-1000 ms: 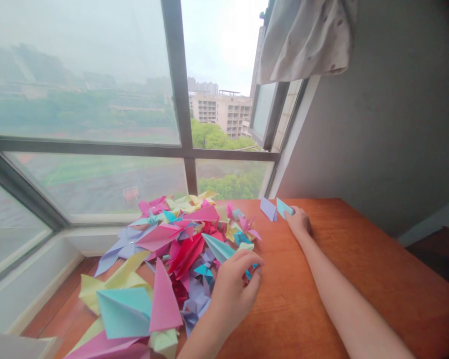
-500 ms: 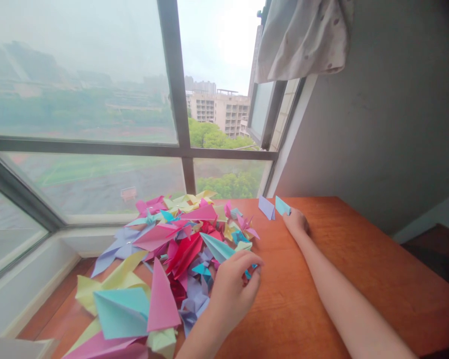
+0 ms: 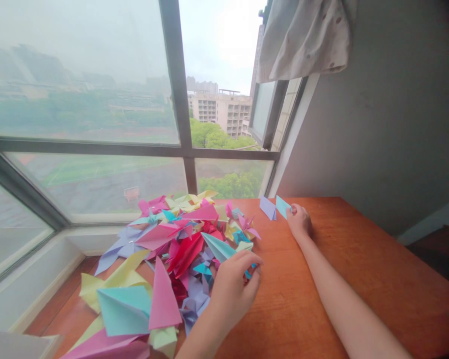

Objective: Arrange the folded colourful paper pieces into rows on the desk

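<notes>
My right hand (image 3: 300, 221) is at the far side of the table, its fingers closed on the right edge of a light blue folded paper piece (image 3: 283, 206). A lavender folded paper piece (image 3: 268, 208) stands just left of it. My left hand (image 3: 237, 284) is at the right edge of a heap of coloured origami, with fingers and thumb curled towards each other. Bits of blue show between them; whether they are held or lie behind is unclear. Close by in the heap are a light blue paper plane (image 3: 217, 248) and a red folded paper (image 3: 186, 254).
The heap also has a pink paper plane (image 3: 163, 299), a turquoise one (image 3: 124, 310) and a yellow folded piece (image 3: 115, 279). Beyond the wooden table (image 3: 359, 269) is a window frame (image 3: 134, 148) with one open pane. A curtain (image 3: 303, 42) hangs at upper right.
My right hand has shifted slightly right along the light blue paper, and more of that paper shows. My left hand stays in the same place and pose. The view has turned a little.
</notes>
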### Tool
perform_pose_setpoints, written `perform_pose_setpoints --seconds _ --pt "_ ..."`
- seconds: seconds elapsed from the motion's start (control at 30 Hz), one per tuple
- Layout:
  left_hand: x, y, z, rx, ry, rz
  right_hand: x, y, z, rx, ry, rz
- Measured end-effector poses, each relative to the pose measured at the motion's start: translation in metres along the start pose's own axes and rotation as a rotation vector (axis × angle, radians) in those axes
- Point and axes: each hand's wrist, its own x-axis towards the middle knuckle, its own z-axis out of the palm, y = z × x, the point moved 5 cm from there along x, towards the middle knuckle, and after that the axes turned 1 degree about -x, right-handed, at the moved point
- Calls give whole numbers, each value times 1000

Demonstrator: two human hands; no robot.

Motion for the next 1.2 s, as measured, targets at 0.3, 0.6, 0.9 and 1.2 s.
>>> perform_pose_setpoints --seconds 0.3,0.6,0.9,1.2 --pt "-2 -2 6 38 -28 -4 -54 -43 -23 488 3 -70" --pt "1 1 -16 133 58 40 -93 -60 -8 521 -272 -283" --pt "-60 -2 -126 671 252 5 -97 -73 -17 501 -285 -408" --pt "-155 -78 -222 947 228 -168 -95 -72 -19 479 -275 -417"
